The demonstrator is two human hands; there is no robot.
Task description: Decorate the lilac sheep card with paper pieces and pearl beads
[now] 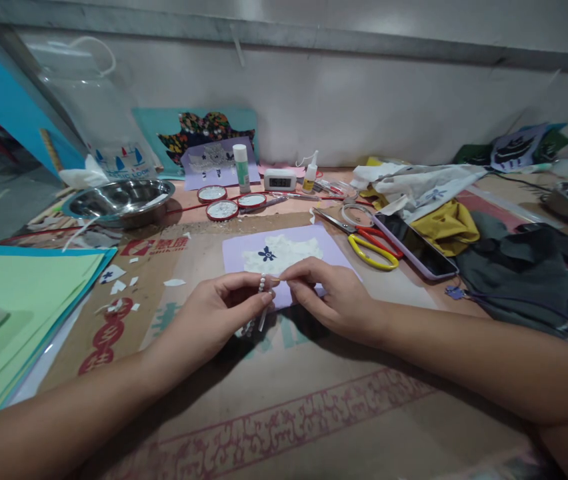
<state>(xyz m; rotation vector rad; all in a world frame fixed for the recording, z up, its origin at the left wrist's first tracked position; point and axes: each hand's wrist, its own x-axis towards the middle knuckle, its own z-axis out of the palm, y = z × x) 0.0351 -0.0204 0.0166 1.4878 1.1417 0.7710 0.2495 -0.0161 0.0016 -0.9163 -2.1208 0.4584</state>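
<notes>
While left hand (221, 300) pinches a bead strand (263, 283) by the near edge of the lilac card (340, 252), right hand (334, 291) has thumb and index close together just right of the beads; can't tell if they grip anything. White piece (298, 249) with dark flower (267, 253) lies on card. Scissors (374, 255), then phone (417, 247), right; steel bowl (124, 212) far left.

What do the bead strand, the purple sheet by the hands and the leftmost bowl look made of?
Bead strand: perhaps pearly plastic, from its round, whitish beads. Purple sheet: probably matte paper or card, thin and flat. Bowl: likely polished steel, given its mirror-like shine.
</notes>
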